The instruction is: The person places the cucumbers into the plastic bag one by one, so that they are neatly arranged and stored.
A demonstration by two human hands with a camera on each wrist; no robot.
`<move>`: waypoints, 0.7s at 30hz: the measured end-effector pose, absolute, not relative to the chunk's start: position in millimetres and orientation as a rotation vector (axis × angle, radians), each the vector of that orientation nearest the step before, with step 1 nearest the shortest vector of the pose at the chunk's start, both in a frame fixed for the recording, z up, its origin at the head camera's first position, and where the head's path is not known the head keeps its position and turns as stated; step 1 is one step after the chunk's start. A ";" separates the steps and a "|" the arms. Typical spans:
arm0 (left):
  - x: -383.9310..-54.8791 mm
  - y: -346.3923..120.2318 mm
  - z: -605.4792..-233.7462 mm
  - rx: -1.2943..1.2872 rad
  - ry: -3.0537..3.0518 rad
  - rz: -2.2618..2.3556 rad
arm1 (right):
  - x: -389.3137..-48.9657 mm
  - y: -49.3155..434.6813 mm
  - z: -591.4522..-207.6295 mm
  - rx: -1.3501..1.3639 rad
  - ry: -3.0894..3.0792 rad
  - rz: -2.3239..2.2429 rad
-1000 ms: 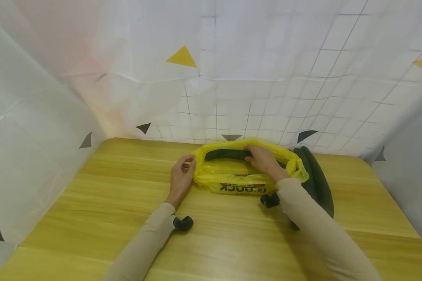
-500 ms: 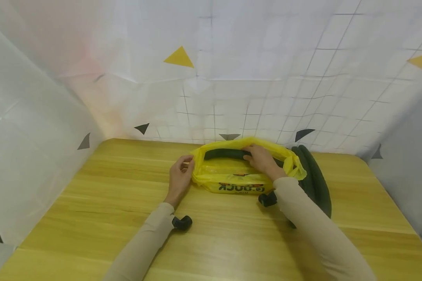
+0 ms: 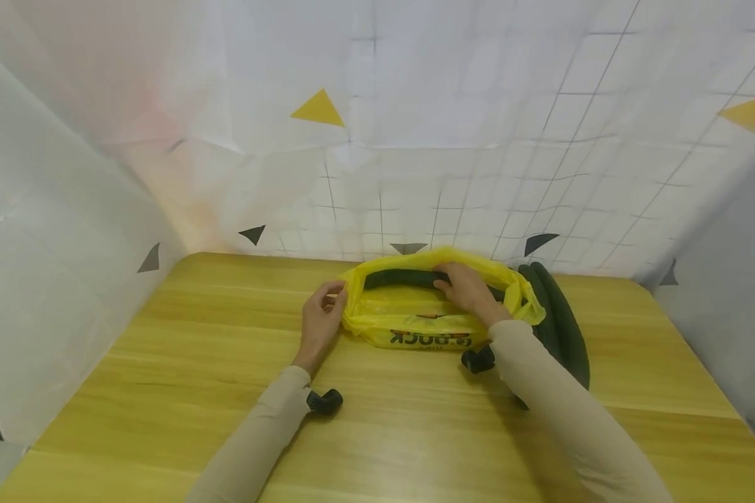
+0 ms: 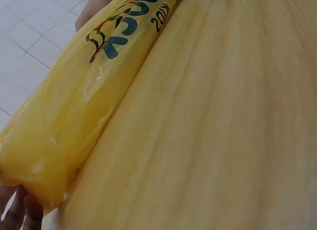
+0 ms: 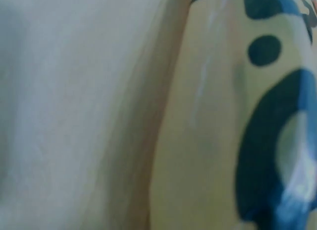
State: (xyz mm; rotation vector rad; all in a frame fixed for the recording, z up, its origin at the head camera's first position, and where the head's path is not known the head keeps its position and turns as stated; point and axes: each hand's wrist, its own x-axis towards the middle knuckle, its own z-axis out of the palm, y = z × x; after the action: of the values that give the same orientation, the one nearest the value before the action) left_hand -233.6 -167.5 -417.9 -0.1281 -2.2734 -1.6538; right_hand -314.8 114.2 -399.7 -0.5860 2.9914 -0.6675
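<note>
A yellow plastic bag (image 3: 424, 325) with dark printed letters lies near the back of the table, its mouth spread wide. Inside it, along the far side, is a long dark green cucumber (image 3: 396, 279). My right hand (image 3: 465, 288) reaches into the mouth and grips the cucumber near its middle, covering part of it. At the bag's left end my left hand (image 3: 322, 314) pinches the rim; in the left wrist view its fingers (image 4: 22, 210) show at the lower left corner. Only print on the bag (image 5: 208, 141) and tabletop show in the right wrist view, without the hand.
Several more cucumbers (image 3: 563, 321) lie side by side just right of the bag, partly behind the right sleeve (image 3: 554, 391). The wooden table (image 3: 384, 433) meets a white patterned sheet (image 3: 258, 181) at the back. Dark wrist devices (image 3: 325, 402) stick out from both cuffs.
The head view has shifted a little, so everything sits slightly further left. Both hands keep the same hold on the bag rim and the cucumber.
</note>
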 end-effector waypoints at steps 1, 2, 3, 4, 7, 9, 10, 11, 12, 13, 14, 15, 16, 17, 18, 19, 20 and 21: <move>-233.2 -167.4 -418.2 -0.130 -2.274 -1.655 | -314.9 114.5 -400.1 -0.585 2.993 -0.667; -232.9 -167.3 -418.3 -0.131 -2.273 -1.655 | -315.0 115.0 -400.5 -0.583 2.997 -0.664; -232.3 -166.9 -418.3 -0.136 -2.271 -1.653 | -315.2 115.6 -401.2 -0.582 3.002 -0.666; -231.7 -166.8 -418.1 -0.142 -2.269 -1.651 | -315.2 116.3 -401.8 -0.577 3.006 -0.669; -230.9 -166.1 -417.6 -0.150 -2.267 -1.649 | -314.8 118.7 -403.2 -0.571 3.022 -0.708; -231.4 -166.0 -418.2 -0.151 -2.269 -1.645 | -313.8 121.1 -403.5 -0.575 3.035 -0.737; -232.0 -166.2 -418.5 -0.153 -2.272 -1.644 | -313.2 122.4 -403.3 -0.580 3.038 -0.760; -232.5 -166.2 -419.0 -0.151 -2.272 -1.645 | -312.7 123.7 -402.8 -0.579 3.041 -0.786; -235.1 -166.8 -422.2 -0.148 -2.275 -1.646 | -311.9 125.1 -402.2 -0.577 3.040 -0.816; -237.8 -167.5 -426.1 -0.148 -2.272 -1.648 | -311.1 126.7 -401.5 -0.576 3.041 -0.846; -240.7 -168.4 -430.4 -0.146 -2.267 -1.653 | -310.4 128.1 -400.8 -0.579 3.040 -0.871; -243.7 -169.4 -434.8 -0.144 -2.266 -1.652 | -309.5 129.5 -399.9 -0.582 3.038 -0.903; -246.6 -170.3 -439.1 -0.141 -2.263 -1.654 | -308.6 130.7 -398.8 -0.587 3.041 -0.930; -249.4 -171.3 -443.6 -0.138 -2.260 -1.655 | -307.6 131.9 -397.7 -0.589 3.044 -0.957; -252.3 -172.4 -448.2 -0.138 -2.258 -1.655 | -306.6 133.1 -396.7 -0.599 3.046 -0.985; -253.1 -172.9 -450.2 -0.140 -2.253 -1.655 | -305.6 134.1 -395.6 -0.611 3.053 -1.004; -253.7 -173.3 -451.5 -0.137 -2.254 -1.654 | -304.6 135.0 -394.6 -0.623 3.055 -1.029; -253.8 -173.5 -452.1 -0.135 -2.256 -1.651 | -303.4 135.9 -393.5 -0.634 3.057 -1.055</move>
State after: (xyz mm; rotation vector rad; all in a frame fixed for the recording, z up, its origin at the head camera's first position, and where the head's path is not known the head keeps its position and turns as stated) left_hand -253.8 -173.5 -452.1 -0.1351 -2.2561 -1.6509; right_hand -303.4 135.9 -393.5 -0.6340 3.0571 -1.0546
